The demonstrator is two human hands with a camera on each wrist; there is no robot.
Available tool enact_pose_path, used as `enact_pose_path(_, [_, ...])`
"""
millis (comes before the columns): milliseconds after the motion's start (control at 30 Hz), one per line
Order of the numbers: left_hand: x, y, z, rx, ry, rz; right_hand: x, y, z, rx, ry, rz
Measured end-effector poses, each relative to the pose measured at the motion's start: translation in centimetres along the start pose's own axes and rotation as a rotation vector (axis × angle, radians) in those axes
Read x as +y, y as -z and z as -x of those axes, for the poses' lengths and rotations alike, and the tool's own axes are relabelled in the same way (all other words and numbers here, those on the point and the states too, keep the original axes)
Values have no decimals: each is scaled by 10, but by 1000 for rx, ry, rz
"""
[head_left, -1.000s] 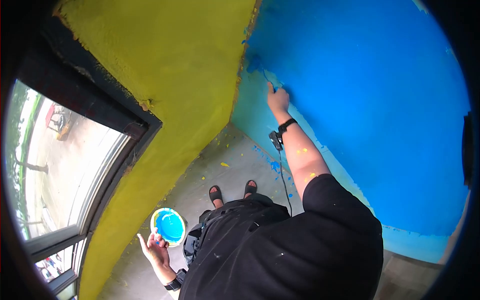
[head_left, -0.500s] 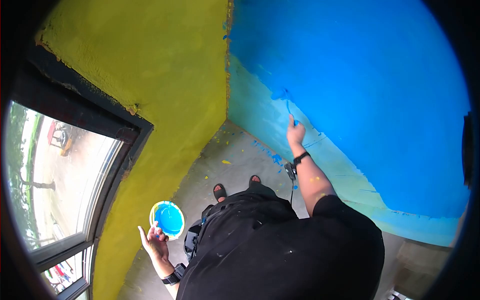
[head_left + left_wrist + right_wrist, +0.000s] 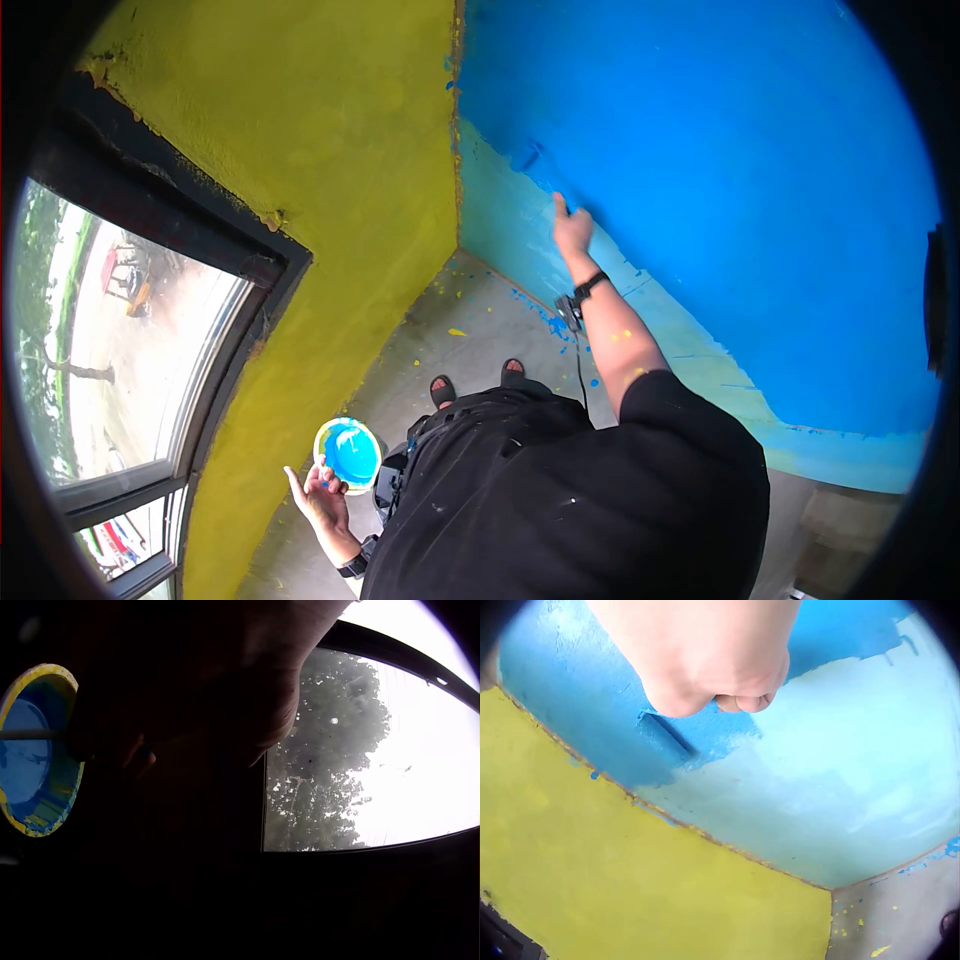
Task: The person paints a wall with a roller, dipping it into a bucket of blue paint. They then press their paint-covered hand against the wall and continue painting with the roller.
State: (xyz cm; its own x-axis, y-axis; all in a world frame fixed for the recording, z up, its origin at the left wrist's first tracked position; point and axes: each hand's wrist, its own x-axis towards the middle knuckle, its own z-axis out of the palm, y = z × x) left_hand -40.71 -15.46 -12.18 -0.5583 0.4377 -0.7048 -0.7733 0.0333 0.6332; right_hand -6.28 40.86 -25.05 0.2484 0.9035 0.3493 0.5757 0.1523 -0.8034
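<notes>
In the head view my right hand (image 3: pixel 573 232) grips the handle of a small paint roller, its thumb along the handle. The blue-coated roller (image 3: pixel 667 736) lies against the wall where fresh blue paint (image 3: pixel 700 180) meets a pale turquoise area (image 3: pixel 500 215). Low at the left, my left hand (image 3: pixel 325 503) holds a bucket (image 3: pixel 376 480) of blue paint by its handle. Curled fingers sit at the bucket's side while the thumb sticks out. The left wrist view shows the bucket's yellow-smeared rim (image 3: pixel 56 671) and a pale handle bar (image 3: pixel 34 734) across it; that hand is mostly dark.
A yellow-green wall (image 3: pixel 330 150) meets the blue wall at a corner. Left of it is a dark-framed window (image 3: pixel 140 330). Blue and yellow paint spots mark the grey floor (image 3: pixel 430 350) around my sandalled feet (image 3: pixel 442 390). A cable (image 3: pixel 581 375) hangs from my right wrist.
My right hand first carried the roller down and right along the paint edge, then back up and left toward the corner. The left hand still holds the bucket, nearly in place.
</notes>
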Motion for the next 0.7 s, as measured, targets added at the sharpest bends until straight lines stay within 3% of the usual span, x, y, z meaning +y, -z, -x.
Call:
enact_pose_path(133, [-9, 8, -10, 35, 42, -25, 23, 56, 30, 94, -15, -2])
enact_pose_path(200, [-13, 12, -11, 67, 48, -36, 36, 68, 35, -79, -352, 293])
enact_pose_path(233, [-14, 14, -12, 69, 42, -35, 40, 62, 35, -70, -286, 254])
enact_pose_path(400, [-13, 17, 2, 80, -6, -6, 9, -13, 0, -55, -3, 212])
enact_pose_path(467, [-14, 19, 9, 46, -47, 18, -14, -45, -21, -222, -107, 361])
enact_pose_path(700, [-10, 12, 44, 44, -109, 72, -70, -136, -48, -313, -140, 351])
